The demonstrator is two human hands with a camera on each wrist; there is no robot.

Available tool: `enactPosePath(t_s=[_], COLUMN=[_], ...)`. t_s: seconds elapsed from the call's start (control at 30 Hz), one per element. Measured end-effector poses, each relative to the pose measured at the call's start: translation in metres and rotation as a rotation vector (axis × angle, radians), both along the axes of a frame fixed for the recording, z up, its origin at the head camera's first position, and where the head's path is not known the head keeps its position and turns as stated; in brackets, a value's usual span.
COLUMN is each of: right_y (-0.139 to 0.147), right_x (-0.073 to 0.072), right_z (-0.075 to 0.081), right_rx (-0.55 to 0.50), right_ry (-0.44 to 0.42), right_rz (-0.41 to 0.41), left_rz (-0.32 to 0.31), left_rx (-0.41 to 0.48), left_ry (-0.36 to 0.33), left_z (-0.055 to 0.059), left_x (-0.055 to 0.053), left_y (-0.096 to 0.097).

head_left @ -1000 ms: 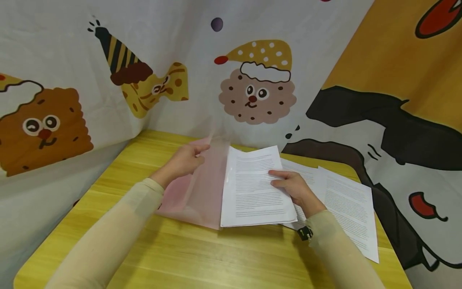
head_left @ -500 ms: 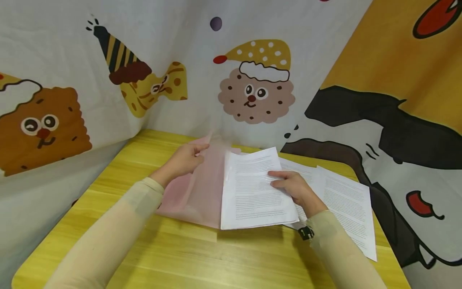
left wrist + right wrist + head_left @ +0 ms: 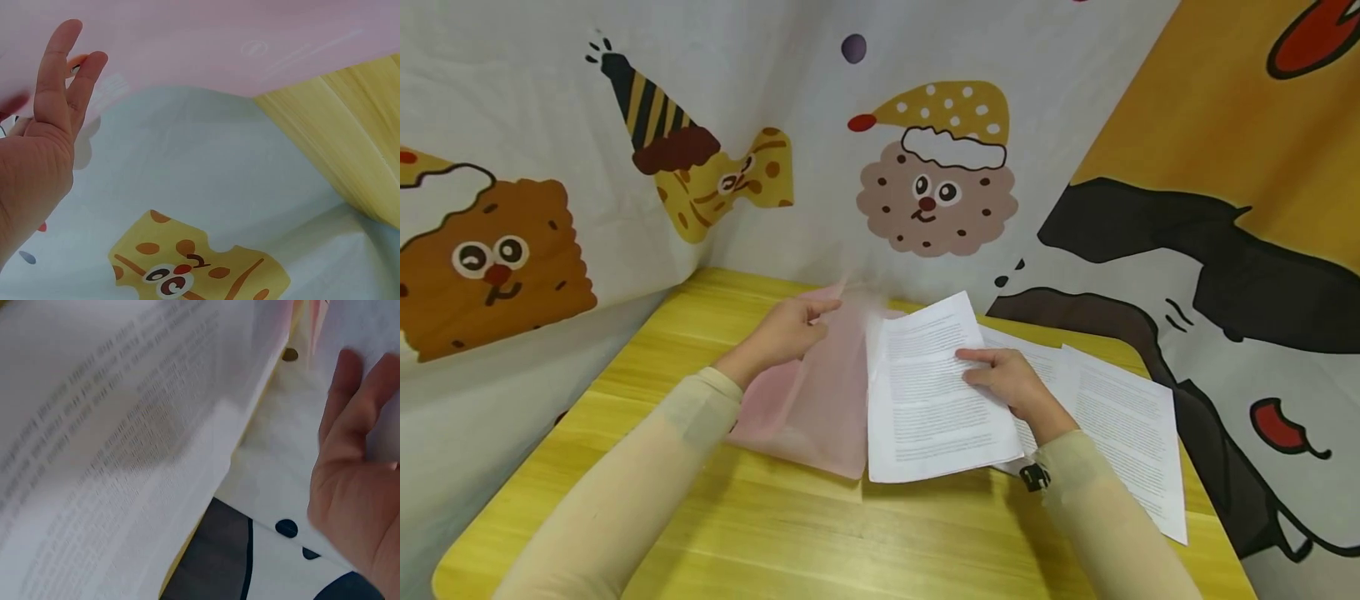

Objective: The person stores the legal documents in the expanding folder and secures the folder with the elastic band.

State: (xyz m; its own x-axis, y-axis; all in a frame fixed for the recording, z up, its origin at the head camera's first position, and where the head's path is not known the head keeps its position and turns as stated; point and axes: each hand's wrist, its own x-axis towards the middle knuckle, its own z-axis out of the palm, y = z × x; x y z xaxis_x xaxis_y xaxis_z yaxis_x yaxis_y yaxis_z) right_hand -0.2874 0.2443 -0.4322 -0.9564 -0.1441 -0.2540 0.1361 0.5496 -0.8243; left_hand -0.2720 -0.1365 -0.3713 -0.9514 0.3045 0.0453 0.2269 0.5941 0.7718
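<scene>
Hands apart: L hand [image 3: 784, 331] pinches pink folder [image 3: 833, 408], R hand [image 3: 1009, 382] grips printed sheets [image 3: 925, 417] by their R side, just beside folder. Other pages [image 3: 1123, 417] (also printed) lie farther R on yellow tbl [image 3: 812, 533], cartoon cloth [image 3: 1060, 92] behind.

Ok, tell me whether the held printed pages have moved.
Yes: against the wooden tabletop, the held printed pages have shifted, near left corner slightly right and toward the person.
</scene>
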Motion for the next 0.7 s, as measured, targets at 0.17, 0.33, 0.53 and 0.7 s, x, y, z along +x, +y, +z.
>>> enactPosePath(t_s=[0.17, 0.33, 0.53, 0.7], right_y=[0.007, 0.007, 0.002, 0.002], right_x=[-0.007, -0.014, -0.012, -0.010], right_z=[0.009, 0.012, 0.008, 0.011], right_rx=[0.026, -0.013, -0.065, 0.095], right_ry=[0.002, -0.007, -0.106, 0.017], right_rz=[0.099, 0.038, 0.104, 0.111], left_rz=[-0.008, -0.011, -0.013, -0.014], left_rx=[-0.025, -0.066, -0.073, -0.081], left_ry=[-0.024, -0.035, -0.038, -0.044], left_z=[0.000, 0.001, 0.001, 0.002], left_x=[0.000, 0.001, 0.002, 0.001], left_y=[0.000, 0.003, 0.006, 0.006])
